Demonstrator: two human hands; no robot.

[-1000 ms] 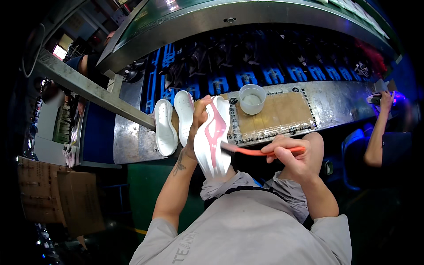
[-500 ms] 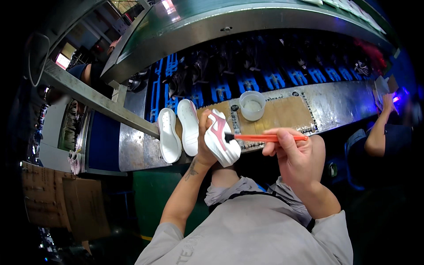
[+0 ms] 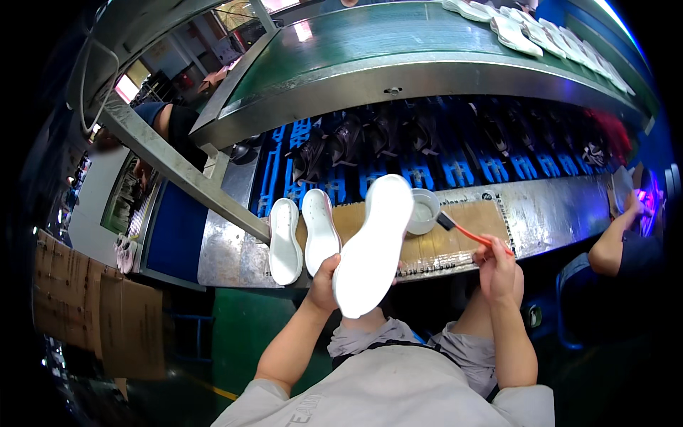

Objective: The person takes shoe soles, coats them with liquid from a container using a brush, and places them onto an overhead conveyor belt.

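My left hand [image 3: 324,283] grips a white shoe sole [image 3: 372,245] by its lower edge, fingers wrapped behind it and thumb at the side. I hold it tilted up off the bench with its flat white face turned toward me, probably so the whole surface is open to the brush. My right hand [image 3: 498,269] is closed around the orange handle of a small brush [image 3: 475,235], pinched like a pen. The dark bristle end points away from that hand, up and to its left, close beside a small white cup [image 3: 422,211] that seems to hold a pale liquid; I judge the cup sits there so the brush can reach it easily. The cup rests on a brown board [image 3: 469,222] lying on the metal bench [image 3: 548,213], just beyond both hands. To the left of my left hand, two more white soles [image 3: 302,238] lie flat side by side, touching or nearly so. Past the bench, dark shoe uppers [image 3: 398,135] sit in blue racks. Far to the right of my right hand, another person's arm [image 3: 608,238] reaches toward the bench.
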